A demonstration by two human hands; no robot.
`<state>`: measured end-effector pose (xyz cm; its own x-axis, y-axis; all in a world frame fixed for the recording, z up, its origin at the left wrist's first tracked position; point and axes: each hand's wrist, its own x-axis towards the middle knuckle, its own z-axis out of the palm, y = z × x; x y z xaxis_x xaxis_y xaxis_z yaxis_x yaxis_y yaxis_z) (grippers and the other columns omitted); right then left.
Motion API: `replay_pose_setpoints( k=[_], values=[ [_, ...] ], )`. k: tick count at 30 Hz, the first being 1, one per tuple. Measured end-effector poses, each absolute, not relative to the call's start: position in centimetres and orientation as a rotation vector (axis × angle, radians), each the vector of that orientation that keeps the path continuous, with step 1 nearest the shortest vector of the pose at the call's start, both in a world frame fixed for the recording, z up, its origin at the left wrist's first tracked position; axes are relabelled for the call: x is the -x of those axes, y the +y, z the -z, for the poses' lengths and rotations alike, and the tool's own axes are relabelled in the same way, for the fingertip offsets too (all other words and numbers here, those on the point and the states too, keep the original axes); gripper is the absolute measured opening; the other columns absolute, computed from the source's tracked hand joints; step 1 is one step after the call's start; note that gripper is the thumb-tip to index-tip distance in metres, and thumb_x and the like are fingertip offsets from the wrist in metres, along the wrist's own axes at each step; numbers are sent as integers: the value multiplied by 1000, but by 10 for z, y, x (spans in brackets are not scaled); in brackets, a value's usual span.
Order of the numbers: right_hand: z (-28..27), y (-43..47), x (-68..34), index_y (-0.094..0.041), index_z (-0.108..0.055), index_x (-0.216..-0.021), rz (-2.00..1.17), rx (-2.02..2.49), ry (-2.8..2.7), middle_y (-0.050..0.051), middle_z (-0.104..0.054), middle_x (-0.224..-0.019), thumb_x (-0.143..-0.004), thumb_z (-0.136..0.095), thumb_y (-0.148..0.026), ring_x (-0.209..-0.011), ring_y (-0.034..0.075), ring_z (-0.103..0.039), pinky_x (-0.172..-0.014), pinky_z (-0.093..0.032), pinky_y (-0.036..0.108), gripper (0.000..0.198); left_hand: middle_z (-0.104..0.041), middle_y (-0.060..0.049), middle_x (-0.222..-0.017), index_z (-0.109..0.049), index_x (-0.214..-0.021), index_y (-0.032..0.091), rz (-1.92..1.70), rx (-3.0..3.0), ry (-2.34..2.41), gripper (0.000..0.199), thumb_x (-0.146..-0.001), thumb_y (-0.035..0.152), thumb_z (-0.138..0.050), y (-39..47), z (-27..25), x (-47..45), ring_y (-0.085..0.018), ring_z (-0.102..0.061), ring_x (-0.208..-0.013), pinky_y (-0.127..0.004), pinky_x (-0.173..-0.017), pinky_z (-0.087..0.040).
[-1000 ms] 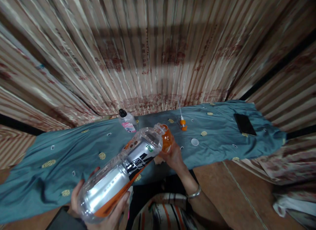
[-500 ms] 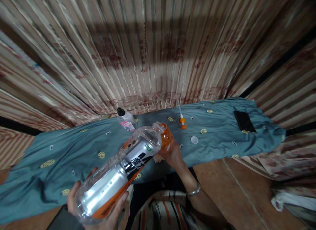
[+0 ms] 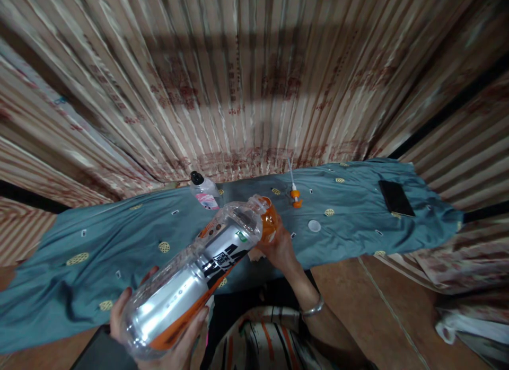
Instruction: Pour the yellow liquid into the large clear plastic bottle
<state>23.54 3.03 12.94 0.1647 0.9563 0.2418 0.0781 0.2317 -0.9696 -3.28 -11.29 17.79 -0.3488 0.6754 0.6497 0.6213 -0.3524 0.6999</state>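
Note:
A large clear plastic bottle (image 3: pixel 186 280) with a silver, orange and black label lies tilted across the view, its neck up and to the right. My left hand (image 3: pixel 170 338) wraps round its base end. In my right hand (image 3: pixel 279 245) is a small orange bottle (image 3: pixel 269 221), its open mouth held against the neck of the large bottle. Whether liquid passes between them I cannot tell. An orange pump top (image 3: pixel 295 196) with a white tube lies on the cloth beyond my right hand, near a white round disc (image 3: pixel 314 225).
A clear bottle with a black cap and pink label (image 3: pixel 205 191) stands at the back of the teal patterned cloth (image 3: pixel 147 221). A black flat object (image 3: pixel 396 197) lies at the right. Striped curtains (image 3: pixel 254 84) hang close behind and at the sides.
Both hands keep the two bottles mouth to mouth in nearly the same pose. The view has shifted slightly; nothing was let go or taken up.

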Motion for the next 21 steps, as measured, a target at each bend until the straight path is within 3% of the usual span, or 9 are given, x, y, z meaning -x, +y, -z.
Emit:
replay_pose_setpoints(
  k=[3,6,11,17,21],
  values=[
    [-127,30,-236,-31,-82,-162,-898,1154,-1212,17,-99,-148,-91,-106,-40,-136,45,-98,-125,-81,72,75,-77,-14,-160,-64,-175,29,-1896,-1629,1812,115,-76,42,-120,-113,-185,25,-29,-86,-139,-28,-117,-69],
    [-127,31,-236,-31,-84,-161,-882,1183,-1227,17,-99,-150,-90,-107,-38,-138,45,-98,-126,-81,71,74,-75,-10,-162,-58,-190,38,-1809,-1811,1796,123,-82,43,-119,-113,-189,20,-27,-84,-139,-26,-116,-68],
    [-132,32,-236,-28,-85,-157,-893,1157,-1235,18,-99,-149,-90,-105,-40,-135,45,-99,-123,-83,69,71,-72,-11,-167,-49,-197,42,-1765,-1914,1794,126,-89,39,-115,-112,-187,27,-25,-82,-141,-24,-118,-68],
    [-141,31,-233,-30,-87,-155,-888,1111,-1233,16,-99,-142,-92,-100,-38,-142,46,-96,-130,-79,71,64,-72,-16,-168,-44,-199,32,-1734,-1971,1767,135,-86,34,-118,-116,-177,38,-26,-82,-144,-26,-119,-69],
    [-140,31,-236,-30,-87,-153,-906,1126,-1244,16,-99,-141,-89,-100,-33,-136,46,-98,-126,-81,71,65,-71,-18,-169,-48,-194,27,-1729,-1929,1810,129,-86,34,-118,-117,-176,38,-29,-83,-145,-29,-120,-70]
  ],
)
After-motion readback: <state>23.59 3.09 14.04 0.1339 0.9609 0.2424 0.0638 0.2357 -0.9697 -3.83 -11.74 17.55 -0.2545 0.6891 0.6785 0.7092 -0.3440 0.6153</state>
